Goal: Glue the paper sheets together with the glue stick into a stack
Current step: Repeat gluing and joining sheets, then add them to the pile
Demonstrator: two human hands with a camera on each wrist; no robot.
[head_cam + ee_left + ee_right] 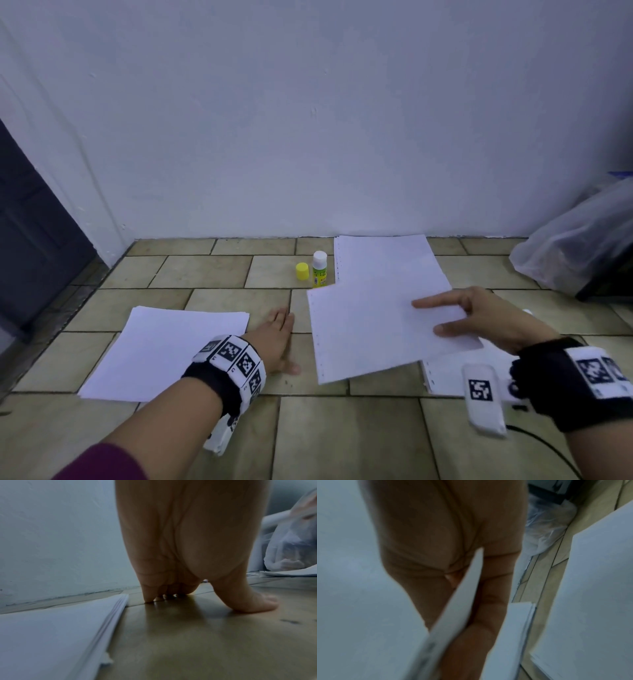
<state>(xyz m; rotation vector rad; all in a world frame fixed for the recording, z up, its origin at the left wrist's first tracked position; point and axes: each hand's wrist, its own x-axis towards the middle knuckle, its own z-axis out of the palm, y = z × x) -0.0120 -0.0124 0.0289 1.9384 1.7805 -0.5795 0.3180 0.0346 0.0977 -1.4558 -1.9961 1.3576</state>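
The right hand (479, 318) pinches a paper sheet (373, 335), thumb above, lifted over the floor (205, 274). The left hand (277, 339) lies flat, fingers straight, beside the stack (161, 349). The uncapped glue stick (320, 269) stands near the far wall.

White paper sheet (373, 337) lifted, tilted, at centre; white stacks at 9 (161, 353) and 1 o'clock (387, 260); uncapped glue stick (320, 269) upright at 12.

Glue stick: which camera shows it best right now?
The head view. There the glue stick stands upright on the tiled floor, uncapped, with its yellow cap beside it. The left wrist view shows none of it behind the left hand, and the blurred right wrist view misses it too.
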